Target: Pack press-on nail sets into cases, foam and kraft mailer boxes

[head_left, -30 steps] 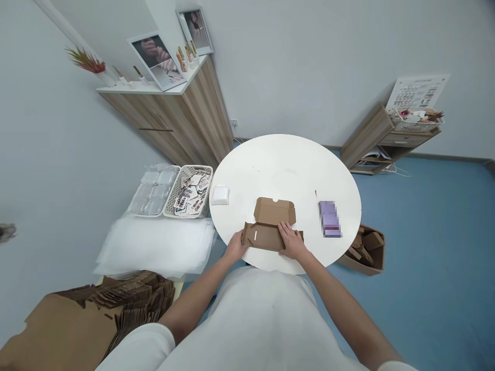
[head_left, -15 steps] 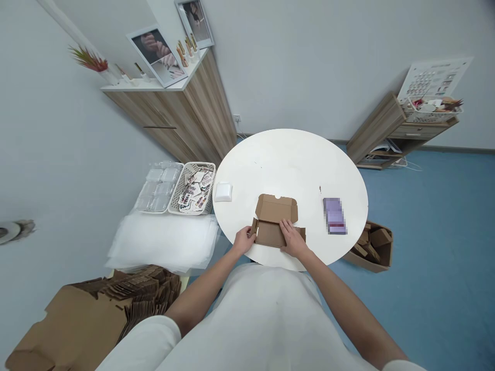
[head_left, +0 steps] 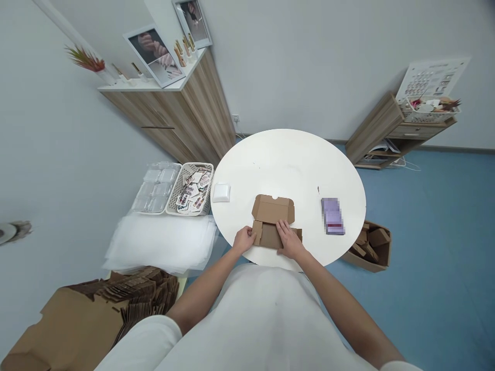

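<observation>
A brown cardboard mailer box (head_left: 271, 236) lies unfolded near the front edge of the round white table (head_left: 294, 154), its lid panel (head_left: 273, 209) spread flat toward the far side. At the box's left end, my left hand (head_left: 244, 239) has its fingers closed on the side flap (head_left: 257, 233), which is folded inward over the base. My right hand (head_left: 289, 240) rests with outstretched fingers on the right part of the base, covering some of it. The right end flap (head_left: 298, 234) shows beyond that hand.
A pixelated purple stack (head_left: 333, 216) lies at the table's right, a small white pack (head_left: 221, 192) at its left. Baskets of cards (head_left: 195, 190) and clear cases (head_left: 155, 188), plastic sheets (head_left: 160, 242) and stacked cardboard (head_left: 77, 319) stand left. A carton (head_left: 381, 245) sits on the floor right.
The left side flap has gone from standing upright to lying folded inward, with my left hand following it. My right hand stays on the base. The whole view has shifted slightly.
</observation>
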Demonstrator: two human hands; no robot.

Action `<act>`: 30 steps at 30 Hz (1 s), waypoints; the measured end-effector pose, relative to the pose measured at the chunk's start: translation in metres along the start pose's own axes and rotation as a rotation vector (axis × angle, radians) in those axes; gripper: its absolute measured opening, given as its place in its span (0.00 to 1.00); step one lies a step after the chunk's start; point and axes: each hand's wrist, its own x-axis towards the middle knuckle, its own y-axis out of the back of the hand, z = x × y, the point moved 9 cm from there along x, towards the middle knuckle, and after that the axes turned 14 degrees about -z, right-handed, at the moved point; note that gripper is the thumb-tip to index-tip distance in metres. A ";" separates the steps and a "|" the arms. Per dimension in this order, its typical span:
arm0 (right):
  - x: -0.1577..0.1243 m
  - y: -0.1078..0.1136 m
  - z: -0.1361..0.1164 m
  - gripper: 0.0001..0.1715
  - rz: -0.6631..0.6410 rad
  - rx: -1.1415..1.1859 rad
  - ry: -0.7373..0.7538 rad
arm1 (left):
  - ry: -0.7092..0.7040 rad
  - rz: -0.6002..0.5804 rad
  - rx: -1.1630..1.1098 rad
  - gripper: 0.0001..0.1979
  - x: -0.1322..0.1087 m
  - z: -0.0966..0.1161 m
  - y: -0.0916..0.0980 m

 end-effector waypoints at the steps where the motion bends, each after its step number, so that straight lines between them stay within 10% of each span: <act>1: 0.000 0.000 -0.001 0.66 -0.006 -0.004 0.000 | 0.009 -0.009 0.007 0.06 0.001 0.000 0.000; 21: -0.005 -0.002 -0.008 0.66 -0.049 -0.033 -0.026 | 0.057 -0.031 0.198 0.08 0.005 0.003 -0.002; 30: -0.005 0.004 -0.007 0.66 -0.030 -0.075 -0.011 | -0.253 -0.156 0.340 0.56 -0.016 0.030 0.000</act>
